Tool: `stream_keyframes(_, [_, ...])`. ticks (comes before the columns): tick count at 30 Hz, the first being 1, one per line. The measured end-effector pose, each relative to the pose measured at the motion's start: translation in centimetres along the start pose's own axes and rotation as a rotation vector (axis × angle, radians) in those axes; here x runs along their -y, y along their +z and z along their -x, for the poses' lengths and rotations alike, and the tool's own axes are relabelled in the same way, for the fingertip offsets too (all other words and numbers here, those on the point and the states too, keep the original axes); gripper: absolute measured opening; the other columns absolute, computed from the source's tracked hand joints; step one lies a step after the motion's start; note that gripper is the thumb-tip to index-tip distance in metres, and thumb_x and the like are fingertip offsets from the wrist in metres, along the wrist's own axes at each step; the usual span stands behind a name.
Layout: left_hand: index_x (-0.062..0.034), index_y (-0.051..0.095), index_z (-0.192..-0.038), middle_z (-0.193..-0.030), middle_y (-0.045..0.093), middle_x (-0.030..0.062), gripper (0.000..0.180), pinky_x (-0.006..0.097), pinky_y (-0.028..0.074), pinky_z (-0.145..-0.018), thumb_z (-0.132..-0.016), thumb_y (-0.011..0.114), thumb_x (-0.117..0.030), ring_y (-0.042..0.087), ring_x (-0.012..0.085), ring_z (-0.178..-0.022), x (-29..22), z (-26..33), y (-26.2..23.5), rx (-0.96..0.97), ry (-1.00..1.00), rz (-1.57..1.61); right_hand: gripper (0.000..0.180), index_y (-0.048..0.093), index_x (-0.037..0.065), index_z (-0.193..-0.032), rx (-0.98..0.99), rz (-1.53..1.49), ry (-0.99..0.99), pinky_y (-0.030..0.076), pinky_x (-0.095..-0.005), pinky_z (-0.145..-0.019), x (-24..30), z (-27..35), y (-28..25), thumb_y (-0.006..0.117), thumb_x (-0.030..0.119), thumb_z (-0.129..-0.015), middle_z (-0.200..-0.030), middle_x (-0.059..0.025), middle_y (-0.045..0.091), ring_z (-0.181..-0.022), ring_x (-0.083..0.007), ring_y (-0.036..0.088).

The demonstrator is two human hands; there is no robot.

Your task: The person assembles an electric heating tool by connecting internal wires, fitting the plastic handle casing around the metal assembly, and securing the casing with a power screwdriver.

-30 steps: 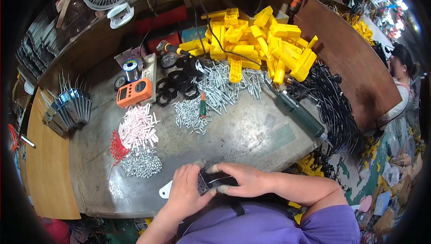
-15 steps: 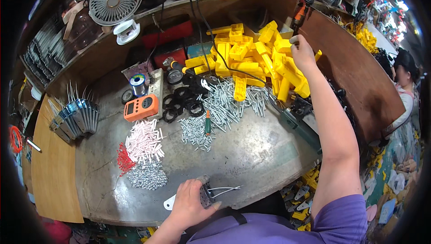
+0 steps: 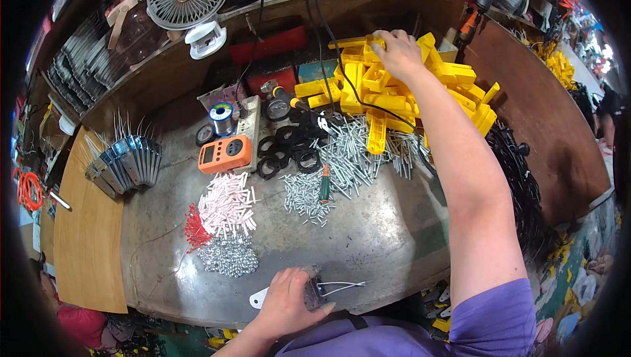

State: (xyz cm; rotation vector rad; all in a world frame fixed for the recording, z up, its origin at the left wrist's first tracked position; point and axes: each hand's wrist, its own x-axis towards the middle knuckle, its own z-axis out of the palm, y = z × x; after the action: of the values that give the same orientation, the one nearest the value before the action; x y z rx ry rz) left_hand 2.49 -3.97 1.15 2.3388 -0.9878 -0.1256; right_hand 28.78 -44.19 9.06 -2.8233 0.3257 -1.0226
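At the front of the table, my left hand (image 3: 286,299) is closed around a small dark casing (image 3: 313,291). Two thin white wires (image 3: 345,285) stick out on its right, and a white tab with a hole (image 3: 258,298) shows on its left. Stretched out to the back, my right hand (image 3: 399,58) lies over a heap of yellow plastic parts (image 3: 392,102). Its fingers are spread and bent down onto the heap, with no part visibly gripped; the fingertips are partly hidden. Long screws (image 3: 351,160) and short screws (image 3: 305,198) lie in front of the heap, with a green-handled screwdriver (image 3: 325,187) among them.
Black rings (image 3: 288,150), an orange meter (image 3: 225,154) and a solder spool (image 3: 222,118) sit mid-left. Nearer are pale pink tubes (image 3: 227,200), red pieces (image 3: 196,229) and silver hardware (image 3: 229,256). Metal plates with wires (image 3: 128,163) stand left. Dark cables (image 3: 322,35) hang down at the back.
My right hand has moved left across the yellow heap, its fingers spreading, and some yellow parts have shifted. My left hand keeps its hold on the casing. The whole view has swung slightly.
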Motion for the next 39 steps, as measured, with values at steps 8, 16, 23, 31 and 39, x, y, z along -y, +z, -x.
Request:
stream_keyframes(8, [-0.0032,0.045,-0.116,-0.098,0.055,0.0173,0.074,0.044,0.045,-0.078,-0.06,0.086,-0.03,0.055,0.0367,-0.088,0.0,-0.4,-0.2,-0.035,0.08,0.025,0.024,0.061,0.005,-0.099,-0.071,-0.296,0.062,0.045,-0.0437,-0.089,-1.4,-0.9,-1.6,0.054,0.026,-0.089,-0.104,-0.0166,0.062,-0.101,-0.0351,0.058])
stream_keyframes(16, [-0.0032,0.045,-0.116,-0.101,0.056,0.018,0.073,0.045,0.045,-0.079,-0.06,0.085,-0.027,0.056,0.0371,-0.09,0.4,-0.3,0.2,-0.083,0.105,0.029,0.022,0.06,0.001,-0.096,0.206,-0.489,0.029,0.046,-0.0369,-0.085,-2.1,5.6,-6.8,0.057,0.021,-0.088,-0.092,-0.015,0.065,-0.092,-0.03,0.062])
stream_keyframes(23, [-0.0024,0.044,-0.116,-0.102,0.055,0.0192,0.072,0.046,0.044,-0.081,-0.06,0.084,-0.027,0.055,0.0392,-0.092,0.0,-0.1,0.4,-0.113,0.133,0.015,0.044,0.053,0.004,-0.118,0.357,-0.239,-0.341,0.048,-0.0406,-0.086,3.4,16.6,-9.1,0.062,0.035,-0.087,-0.112,-0.0175,0.057,-0.1,-0.0339,0.058])
stream_keyframes(31, [-0.003,0.047,-0.114,-0.102,0.056,0.0183,0.069,0.046,0.045,-0.081,-0.06,0.083,-0.027,0.055,0.0387,-0.093,-0.3,0.1,0.5,-0.124,0.11,-0.029,0.023,0.057,0.003,-0.101,0.111,-0.209,-0.513,0.047,-0.0419,-0.083,1.0,15.1,-6.4,0.059,0.013,-0.08,-0.095,-0.0165,0.06,-0.094,-0.0345,0.057])
stream_keyframes(39, [-0.0035,0.049,-0.113,-0.101,0.056,0.0171,0.067,0.044,0.044,-0.083,-0.061,0.083,-0.027,0.055,0.0371,-0.094,-0.4,0.2,0.3,-0.099,0.019,-0.009,0.023,0.057,0.001,-0.096,0.083,0.023,-0.411,0.047,-0.0423,-0.083,-0.5,9.8,-1.5,0.06,0.006,-0.074,-0.095,-0.0174,0.06,-0.096,-0.0342,0.057])
